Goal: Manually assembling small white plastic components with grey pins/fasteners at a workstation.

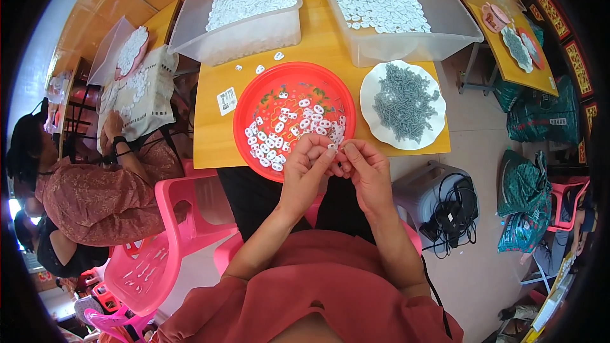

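A small white piece [332, 147], at the centre of the frame, was pinched between the thumb and finger of the left hand [308, 168], at the near rim of the red tray [239, 121]. The right hand [368, 170] was close beside it, thumb and forefinger together; what lay between them could not be told. The fingertip hold probably suited so small a part. The piece was largely hidden; similar pieces [279, 127] in the tray were rounded oblongs, each with two dark or reddish spots, perhaps holes. The tray lay directly before the person, likely for short reach. Right of it, a scalloped plate [368, 98] held grey rods [406, 101], presumably to keep the sorts apart. Farther up the counter [213, 140], the left bin [254, 41] and right bin [419, 46] probably served as stores.
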### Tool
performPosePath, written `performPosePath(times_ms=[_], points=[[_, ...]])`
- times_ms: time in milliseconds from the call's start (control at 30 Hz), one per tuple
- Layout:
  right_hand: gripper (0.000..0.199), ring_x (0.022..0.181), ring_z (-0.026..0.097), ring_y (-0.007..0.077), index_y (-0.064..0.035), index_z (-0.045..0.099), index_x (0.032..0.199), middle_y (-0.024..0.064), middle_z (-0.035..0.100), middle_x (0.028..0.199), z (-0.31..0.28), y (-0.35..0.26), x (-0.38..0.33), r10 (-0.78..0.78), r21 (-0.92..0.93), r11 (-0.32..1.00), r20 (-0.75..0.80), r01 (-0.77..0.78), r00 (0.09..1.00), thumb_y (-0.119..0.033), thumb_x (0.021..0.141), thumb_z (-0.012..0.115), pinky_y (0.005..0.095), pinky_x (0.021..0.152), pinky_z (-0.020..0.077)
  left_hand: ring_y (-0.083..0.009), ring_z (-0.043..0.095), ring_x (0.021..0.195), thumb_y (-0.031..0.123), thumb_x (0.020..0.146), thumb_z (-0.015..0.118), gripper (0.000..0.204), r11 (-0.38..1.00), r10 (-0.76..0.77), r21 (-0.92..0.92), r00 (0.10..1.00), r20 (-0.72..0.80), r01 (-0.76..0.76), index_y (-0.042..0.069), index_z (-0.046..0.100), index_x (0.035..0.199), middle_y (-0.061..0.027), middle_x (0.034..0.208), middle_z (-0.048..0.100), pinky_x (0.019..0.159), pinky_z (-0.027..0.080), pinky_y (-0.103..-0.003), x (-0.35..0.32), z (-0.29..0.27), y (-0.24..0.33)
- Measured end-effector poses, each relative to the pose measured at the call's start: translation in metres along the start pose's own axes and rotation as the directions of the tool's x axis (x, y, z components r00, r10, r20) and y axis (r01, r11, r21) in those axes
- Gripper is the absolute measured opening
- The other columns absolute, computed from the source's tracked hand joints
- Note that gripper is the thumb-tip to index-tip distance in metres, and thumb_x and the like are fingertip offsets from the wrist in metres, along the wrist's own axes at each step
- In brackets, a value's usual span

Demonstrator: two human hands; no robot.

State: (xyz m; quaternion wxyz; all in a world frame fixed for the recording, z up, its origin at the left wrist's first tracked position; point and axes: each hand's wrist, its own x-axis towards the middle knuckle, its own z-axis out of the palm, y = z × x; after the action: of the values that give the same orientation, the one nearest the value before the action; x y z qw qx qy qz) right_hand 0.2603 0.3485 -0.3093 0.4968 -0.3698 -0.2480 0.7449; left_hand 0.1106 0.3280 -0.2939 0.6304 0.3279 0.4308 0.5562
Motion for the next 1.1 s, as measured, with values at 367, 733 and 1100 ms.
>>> performPosePath(times_ms=[367,733,1100], points=[[0.016,0.075,0.055,0.0048,-0.0038,0.072,0.11,-0.0021,0.067,0.088,-0.0003,0.0005,0.0004,-0.01,-0.061,0.998,0.007,0.011,1.0,-0.018,0.106,0.065,0.0206,0.067,0.0432,-0.0097,0.067,0.08,0.009,0.108,0.058,0.014,0.997,0.001,0.077,1.0,0.004,-0.002,0.001,0.056,0.119,-0.0059,0.094,0.07,0.074,0.052,-0.023,0.0007,0.0009,0.0025],[0.016,0.075,0.055,0.0057,-0.0029,0.072,0.11,-0.0013,0.067,0.088,-0.0018,0.002,0.0001,-0.036,-0.075,0.996,0.032,0.038,0.999,-0.017,0.105,0.065,0.0212,0.067,0.0435,-0.01,0.067,0.081,0.009,0.108,0.057,0.013,0.998,0.026,0.058,1.0,0.017,-0.026,0.001,0.056,0.119,-0.0063,0.094,0.071,0.074,0.052,-0.023,0.0005,0.0031,0.0008],[0.016,0.073,0.059,0.0041,-0.0043,0.073,0.111,-0.0011,0.071,0.089,-0.003,0.0069,0.0006,-0.014,0.03,0.999,0.023,0.013,1.0,-0.018,0.104,0.068,0.021,0.067,0.048,-0.0099,0.067,0.08,0.009,0.108,0.057,0.014,0.999,0.013,0.036,1.0,0.018,-0.013,0.001,0.056,0.12,-0.0065,0.094,0.071,0.073,0.052,-0.023,-0.0008,0.0,-0.0025]])
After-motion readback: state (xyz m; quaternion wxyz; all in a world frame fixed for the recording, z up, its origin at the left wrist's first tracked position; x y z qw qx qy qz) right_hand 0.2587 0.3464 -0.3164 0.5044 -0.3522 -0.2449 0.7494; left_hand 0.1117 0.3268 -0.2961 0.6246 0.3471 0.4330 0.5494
